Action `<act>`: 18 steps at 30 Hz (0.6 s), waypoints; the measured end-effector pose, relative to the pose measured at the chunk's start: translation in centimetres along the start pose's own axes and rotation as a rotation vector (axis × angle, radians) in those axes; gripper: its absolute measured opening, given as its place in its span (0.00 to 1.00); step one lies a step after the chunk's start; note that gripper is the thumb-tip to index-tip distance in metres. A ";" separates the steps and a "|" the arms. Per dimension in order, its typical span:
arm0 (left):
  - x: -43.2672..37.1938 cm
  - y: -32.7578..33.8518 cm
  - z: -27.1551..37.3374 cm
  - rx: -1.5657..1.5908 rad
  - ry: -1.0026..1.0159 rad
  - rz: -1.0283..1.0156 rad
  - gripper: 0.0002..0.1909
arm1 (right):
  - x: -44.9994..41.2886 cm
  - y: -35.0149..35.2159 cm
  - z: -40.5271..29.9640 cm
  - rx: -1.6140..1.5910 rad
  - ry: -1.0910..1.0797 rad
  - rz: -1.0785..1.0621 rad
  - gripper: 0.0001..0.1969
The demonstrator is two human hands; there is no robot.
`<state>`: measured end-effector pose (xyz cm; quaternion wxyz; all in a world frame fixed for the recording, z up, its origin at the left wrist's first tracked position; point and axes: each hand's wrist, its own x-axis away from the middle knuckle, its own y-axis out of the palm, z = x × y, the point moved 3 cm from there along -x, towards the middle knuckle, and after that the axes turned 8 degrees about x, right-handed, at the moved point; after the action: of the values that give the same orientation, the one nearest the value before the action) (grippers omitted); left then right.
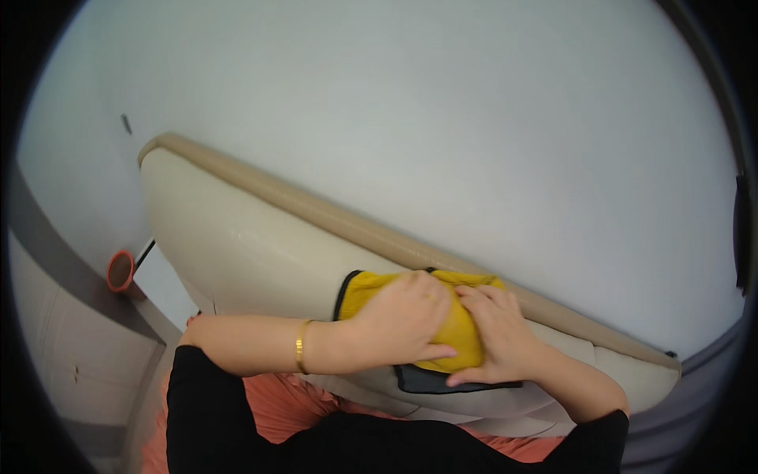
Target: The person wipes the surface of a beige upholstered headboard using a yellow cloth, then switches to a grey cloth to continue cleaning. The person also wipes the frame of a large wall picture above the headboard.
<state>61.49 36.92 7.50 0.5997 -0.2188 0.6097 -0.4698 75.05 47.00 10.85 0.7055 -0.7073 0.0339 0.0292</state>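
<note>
A yellow cloth [462, 338] with dark edging lies against the upper part of a cream padded headboard [249, 237] with a tan rolled top. My left hand [408, 320] is curled over the cloth's middle, fingers bent into it. On its right part, my right hand [500, 332] has fingers bent over the cloth and the thumb along its lower side. Below the yellow, a dark grey flap [438, 380] with black edging shows, possibly the cloth's other face. My palms hide part of the cloth.
A pale wall [444, 118] rises behind the headboard. To the left are an orange-rimmed bin [121, 271], a white-topped surface [166, 284] and a light cabinet [77, 338]. Coral bedding [284, 409] lies below me; a grey curtain [687, 403] hangs at the right.
</note>
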 end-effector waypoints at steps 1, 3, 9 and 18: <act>0.7 -0.9 -1.5 0.057 -0.033 -0.021 0.36 | -1.5 0.4 -0.5 -0.012 0.005 0.016 0.51; 1.4 -2.8 -4.4 0.007 -0.028 -0.056 0.36 | -4.3 1.0 -1.2 -0.043 -0.017 0.068 0.50; 4.3 -6.0 -9.4 -0.001 -0.007 -0.041 0.33 | -10.8 2.9 -4.0 -0.116 -0.009 0.193 0.46; 3.4 -5.2 -7.9 0.064 -0.081 0.060 0.31 | -9.8 2.8 -3.9 -0.197 0.050 0.308 0.39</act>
<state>51.95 34.16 8.75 0.6443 -0.2001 0.5760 -0.4615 65.03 43.16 8.92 0.6191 -0.7598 0.1563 0.1228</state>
